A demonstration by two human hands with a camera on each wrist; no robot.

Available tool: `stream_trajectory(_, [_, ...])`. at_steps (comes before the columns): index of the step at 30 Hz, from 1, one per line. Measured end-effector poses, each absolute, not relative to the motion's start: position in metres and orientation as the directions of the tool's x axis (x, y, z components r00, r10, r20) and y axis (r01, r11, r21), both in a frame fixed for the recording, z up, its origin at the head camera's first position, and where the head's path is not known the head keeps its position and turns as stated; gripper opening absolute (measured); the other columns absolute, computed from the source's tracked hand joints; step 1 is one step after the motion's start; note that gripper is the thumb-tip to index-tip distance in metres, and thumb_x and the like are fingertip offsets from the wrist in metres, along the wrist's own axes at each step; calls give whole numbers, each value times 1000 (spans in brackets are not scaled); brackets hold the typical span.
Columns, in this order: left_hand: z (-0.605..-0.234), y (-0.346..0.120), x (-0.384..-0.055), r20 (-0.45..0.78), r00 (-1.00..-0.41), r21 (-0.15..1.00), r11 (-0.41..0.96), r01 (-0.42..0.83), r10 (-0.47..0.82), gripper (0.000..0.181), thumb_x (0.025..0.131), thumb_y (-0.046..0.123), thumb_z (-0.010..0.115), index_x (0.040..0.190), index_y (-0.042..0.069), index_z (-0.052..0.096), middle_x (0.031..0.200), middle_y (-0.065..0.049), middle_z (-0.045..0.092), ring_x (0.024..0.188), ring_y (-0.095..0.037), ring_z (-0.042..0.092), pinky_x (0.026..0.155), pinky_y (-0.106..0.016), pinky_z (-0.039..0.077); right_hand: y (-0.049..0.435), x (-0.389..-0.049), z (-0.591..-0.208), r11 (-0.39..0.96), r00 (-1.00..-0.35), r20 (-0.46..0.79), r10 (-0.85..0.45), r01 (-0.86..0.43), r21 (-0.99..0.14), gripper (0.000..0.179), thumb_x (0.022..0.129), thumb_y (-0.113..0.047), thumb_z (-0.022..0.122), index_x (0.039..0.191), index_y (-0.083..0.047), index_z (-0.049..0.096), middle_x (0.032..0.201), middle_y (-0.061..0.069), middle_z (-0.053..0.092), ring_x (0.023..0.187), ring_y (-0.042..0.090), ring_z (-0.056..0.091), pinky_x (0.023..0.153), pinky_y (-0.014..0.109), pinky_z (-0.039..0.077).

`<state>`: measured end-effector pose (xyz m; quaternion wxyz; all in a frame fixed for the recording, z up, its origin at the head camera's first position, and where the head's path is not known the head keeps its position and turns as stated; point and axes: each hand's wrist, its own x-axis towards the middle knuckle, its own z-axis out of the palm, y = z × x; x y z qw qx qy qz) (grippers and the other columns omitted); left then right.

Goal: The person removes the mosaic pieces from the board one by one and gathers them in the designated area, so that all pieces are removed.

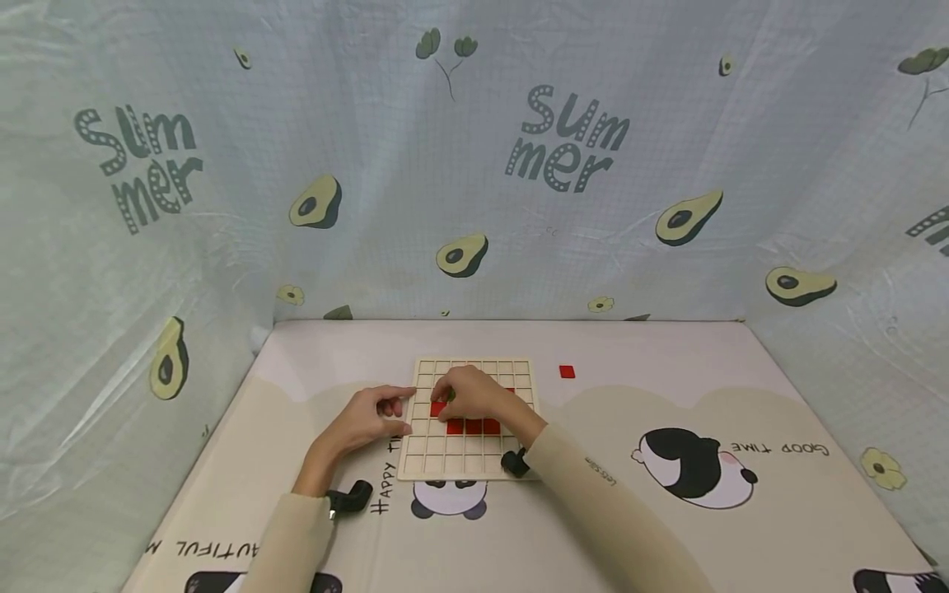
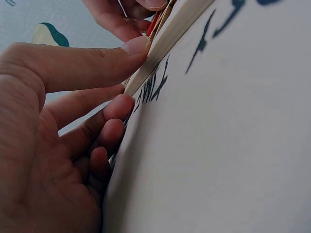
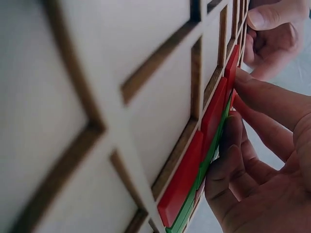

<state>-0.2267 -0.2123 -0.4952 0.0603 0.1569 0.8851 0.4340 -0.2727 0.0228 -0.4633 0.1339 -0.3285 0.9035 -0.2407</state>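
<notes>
A pale wooden grid board (image 1: 430, 468) lies flat, with several square red tiles (image 1: 473, 427) in its cells. My right hand (image 1: 474, 394) reaches over the board, its thumb and forefinger pinching a red tile (image 1: 438, 408) at a cell in the left part of the grid. Beneath that hand, green pieces (image 3: 214, 150) show behind a row of red tiles in the right wrist view; the hand partly hides them. At the board's left edge, my left hand (image 1: 365, 418) rests thumb and forefinger apart against the rim.
One loose red tile (image 1: 567, 371) lies right of the board's far corner. The table cover (image 1: 630, 535) bears printed pandas and lettering. Behind it and at both sides hangs a pale curtain (image 1: 385, 140) with avocado prints.
</notes>
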Motion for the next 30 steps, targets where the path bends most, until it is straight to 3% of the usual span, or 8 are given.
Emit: stream_trajectory(30, [-497, -212, -228, 28, -945, 793, 568, 220, 327, 64, 74, 12, 87, 135, 3, 67, 87, -6, 60, 80, -18, 51, 72, -25, 40, 23, -274, -467, 679, -758, -81, -648, -526, -512, 21, 85, -19, 83, 105, -17, 78, 91, -7, 69, 84, 7, 58, 77, 24, 49])
